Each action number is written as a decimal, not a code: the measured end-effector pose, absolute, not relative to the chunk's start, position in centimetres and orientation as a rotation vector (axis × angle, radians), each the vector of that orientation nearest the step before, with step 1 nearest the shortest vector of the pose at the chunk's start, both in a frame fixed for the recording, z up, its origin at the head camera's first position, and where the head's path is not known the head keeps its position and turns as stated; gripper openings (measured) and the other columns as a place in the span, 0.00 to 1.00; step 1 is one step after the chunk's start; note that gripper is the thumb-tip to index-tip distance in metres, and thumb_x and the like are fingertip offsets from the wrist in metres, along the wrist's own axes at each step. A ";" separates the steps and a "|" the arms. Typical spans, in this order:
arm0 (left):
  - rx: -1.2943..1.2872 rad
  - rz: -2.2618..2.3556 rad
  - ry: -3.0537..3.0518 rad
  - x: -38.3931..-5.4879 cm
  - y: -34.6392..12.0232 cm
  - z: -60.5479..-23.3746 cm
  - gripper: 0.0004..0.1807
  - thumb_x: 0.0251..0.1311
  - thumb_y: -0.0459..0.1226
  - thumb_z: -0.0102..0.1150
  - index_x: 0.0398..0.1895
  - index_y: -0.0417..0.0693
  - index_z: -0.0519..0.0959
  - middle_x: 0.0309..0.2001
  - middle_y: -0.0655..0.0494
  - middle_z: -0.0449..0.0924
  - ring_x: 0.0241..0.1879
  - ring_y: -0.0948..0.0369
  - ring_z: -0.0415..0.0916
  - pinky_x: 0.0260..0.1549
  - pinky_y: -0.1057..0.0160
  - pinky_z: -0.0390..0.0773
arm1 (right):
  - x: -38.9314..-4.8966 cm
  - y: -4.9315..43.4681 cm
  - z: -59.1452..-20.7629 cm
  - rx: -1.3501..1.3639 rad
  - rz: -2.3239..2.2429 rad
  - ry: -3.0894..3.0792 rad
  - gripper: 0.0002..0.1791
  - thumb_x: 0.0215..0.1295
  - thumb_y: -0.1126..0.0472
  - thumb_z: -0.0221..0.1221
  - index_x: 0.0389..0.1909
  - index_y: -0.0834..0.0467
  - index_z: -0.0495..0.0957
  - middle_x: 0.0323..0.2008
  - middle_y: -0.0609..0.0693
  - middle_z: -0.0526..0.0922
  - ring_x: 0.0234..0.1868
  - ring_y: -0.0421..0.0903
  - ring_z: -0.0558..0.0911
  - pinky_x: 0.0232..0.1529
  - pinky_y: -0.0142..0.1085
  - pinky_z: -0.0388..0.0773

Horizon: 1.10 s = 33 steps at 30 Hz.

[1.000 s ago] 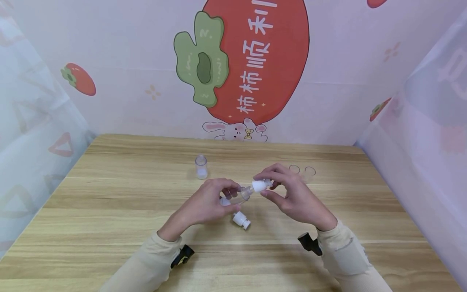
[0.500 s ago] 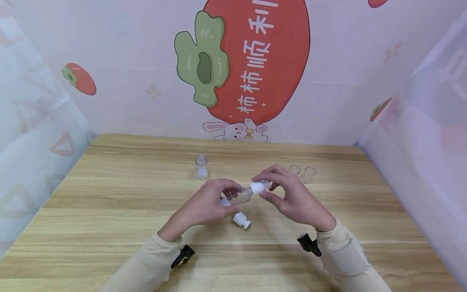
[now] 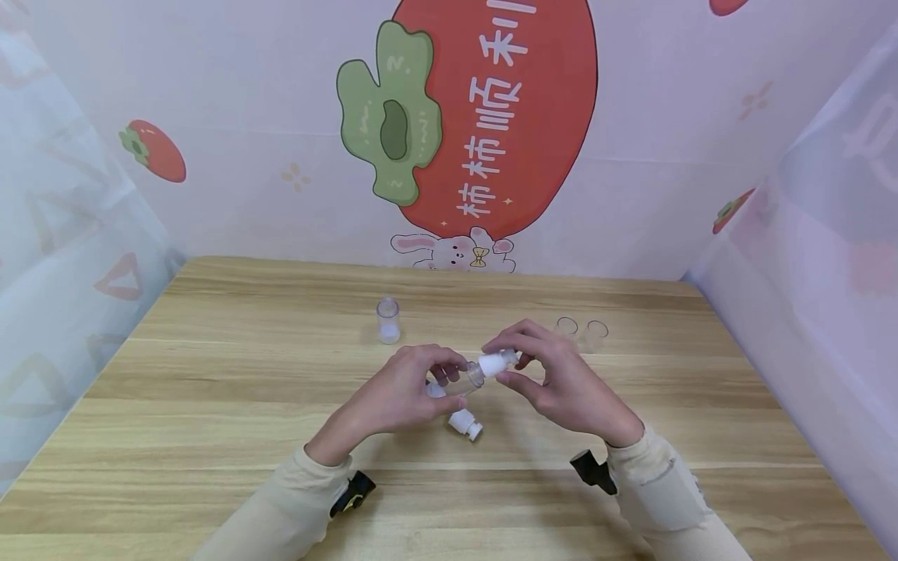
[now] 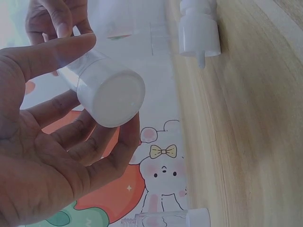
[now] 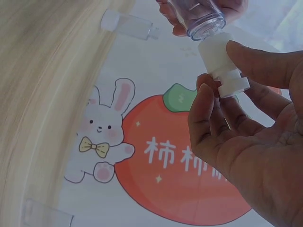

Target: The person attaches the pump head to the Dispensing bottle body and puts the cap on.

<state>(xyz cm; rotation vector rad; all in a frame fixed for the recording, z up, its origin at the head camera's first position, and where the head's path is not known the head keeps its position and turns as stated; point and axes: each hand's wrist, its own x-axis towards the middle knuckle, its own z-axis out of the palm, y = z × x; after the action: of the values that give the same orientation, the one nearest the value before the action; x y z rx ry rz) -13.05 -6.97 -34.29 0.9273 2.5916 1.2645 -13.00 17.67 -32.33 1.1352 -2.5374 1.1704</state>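
Observation:
My left hand (image 3: 414, 387) holds a small clear bottle (image 3: 466, 381) with a white base (image 4: 118, 98), tilted with its neck toward the right. With fingertips and thumb, my right hand (image 3: 564, 383) pinches a white pump head (image 3: 493, 364). That pump head (image 5: 217, 53) sits over the bottle's neck in the right wrist view, in line with the clear shoulder (image 5: 206, 27). Whether it is threaded on cannot be seen. Below the left fingertips, a second white pump head (image 3: 464, 423) lies on the wooden table (image 3: 281, 483).
Another clear bottle (image 3: 388, 321) without a pump stands behind the left hand. Two clear, round-rimmed pieces, a left one (image 3: 567, 326) and a right one (image 3: 596, 330), stand beyond the right hand. A printed cloth wall (image 3: 281, 195) closes off the table's back.
My right hand has moved slightly left and down, bringing the pump head from apart to right over the bottle's neck. The left hand has hardly moved, still holding the bottle.

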 end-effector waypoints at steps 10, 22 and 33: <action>0.912 1.263 2.597 -13.0 -6.9 -34.4 0.18 0.56 0.34 0.75 0.50 0.41 0.84 0.37 0.59 0.82 0.39 0.57 0.80 0.42 0.56 0.80 | -12.9 17.6 -32.4 1.142 1.154 -2.555 0.18 0.61 0.72 0.68 0.51 0.54 0.83 0.48 0.43 0.81 0.46 0.40 0.80 0.43 0.38 0.81; 0.916 1.253 2.645 -12.8 -6.7 -34.3 0.19 0.54 0.33 0.76 0.49 0.40 0.84 0.39 0.51 0.84 0.40 0.52 0.80 0.40 0.58 0.80 | -12.8 17.6 -32.4 1.119 1.157 -2.578 0.17 0.63 0.70 0.68 0.52 0.55 0.83 0.46 0.42 0.81 0.41 0.39 0.79 0.41 0.38 0.80; 0.957 1.195 2.738 -12.7 -6.5 -34.4 0.20 0.52 0.33 0.77 0.49 0.41 0.84 0.40 0.51 0.84 0.39 0.55 0.80 0.41 0.58 0.80 | -12.8 17.6 -32.5 1.083 1.132 -2.623 0.13 0.66 0.64 0.67 0.51 0.54 0.83 0.42 0.39 0.80 0.37 0.38 0.78 0.38 0.37 0.79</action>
<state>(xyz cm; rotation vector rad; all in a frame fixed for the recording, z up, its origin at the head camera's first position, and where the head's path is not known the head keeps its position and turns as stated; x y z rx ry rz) -12.66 -6.51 -34.41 0.9572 2.7380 1.1955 -12.79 17.59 -32.50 1.0830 -2.6235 1.1316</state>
